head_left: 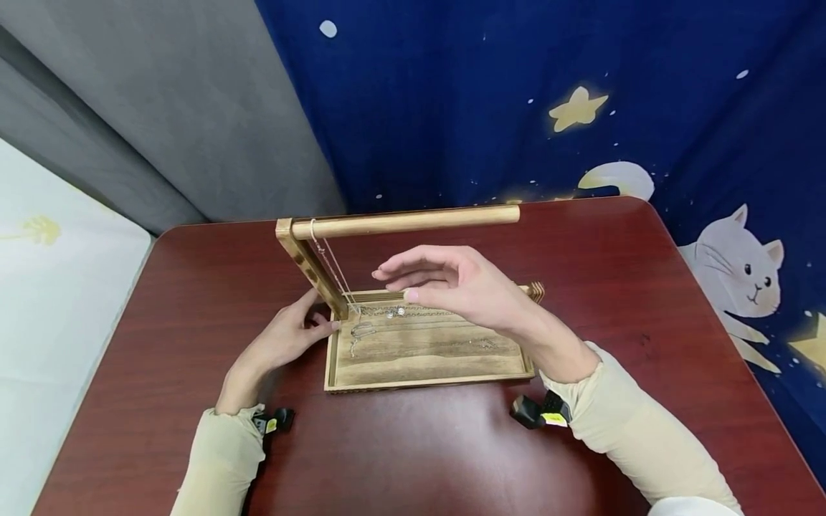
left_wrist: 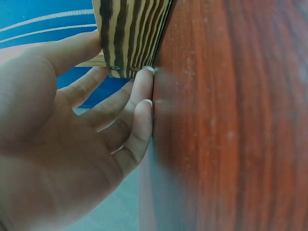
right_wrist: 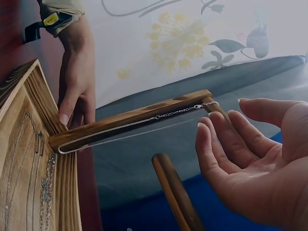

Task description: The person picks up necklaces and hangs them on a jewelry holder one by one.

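Observation:
A wooden jewellery stand has a shallow tray [head_left: 426,364], a slanted post [head_left: 308,265] and a round bar [head_left: 413,220]. One thin necklace [head_left: 320,250] loops over the bar near the post and hangs down to the tray; its clasp shows in the right wrist view. My left hand [head_left: 288,335] rests against the tray's left end, thumb and fingertips touching the striped wood [left_wrist: 132,38]. Above the tray, below the bar, my right hand [head_left: 461,287] is loosely curved and holds nothing. Several chains lie in the tray, including one with sparkling pendants [head_left: 395,312].
The stand sits on a dark red table [head_left: 400,451]. Behind the table hang a grey curtain [head_left: 193,107] and a blue star-patterned curtain [head_left: 464,107]. Black wrist cameras [head_left: 540,411] are strapped over both sleeves.

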Action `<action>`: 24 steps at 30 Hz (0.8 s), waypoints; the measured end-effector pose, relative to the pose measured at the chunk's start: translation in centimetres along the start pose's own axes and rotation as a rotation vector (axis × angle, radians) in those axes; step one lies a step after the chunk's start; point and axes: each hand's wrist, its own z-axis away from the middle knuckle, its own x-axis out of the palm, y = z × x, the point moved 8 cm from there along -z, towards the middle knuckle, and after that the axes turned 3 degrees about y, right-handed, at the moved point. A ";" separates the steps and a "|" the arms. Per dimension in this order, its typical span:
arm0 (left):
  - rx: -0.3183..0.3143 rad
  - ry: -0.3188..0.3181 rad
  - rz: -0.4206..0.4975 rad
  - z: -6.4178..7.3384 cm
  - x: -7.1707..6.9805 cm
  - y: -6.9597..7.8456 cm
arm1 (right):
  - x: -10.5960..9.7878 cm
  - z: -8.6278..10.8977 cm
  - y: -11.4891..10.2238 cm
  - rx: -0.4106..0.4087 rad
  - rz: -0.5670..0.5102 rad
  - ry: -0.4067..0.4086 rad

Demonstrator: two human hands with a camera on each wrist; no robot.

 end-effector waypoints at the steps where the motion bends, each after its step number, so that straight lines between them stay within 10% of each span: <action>1: 0.003 -0.003 0.005 0.1 0.1 0.0 | -0.1 0.2 0.0 0.003 0.009 0.000; 24: 0.012 0.009 0.024 0.2 0.0 -0.3 | -1.6 3.7 1.4 0.051 0.022 0.020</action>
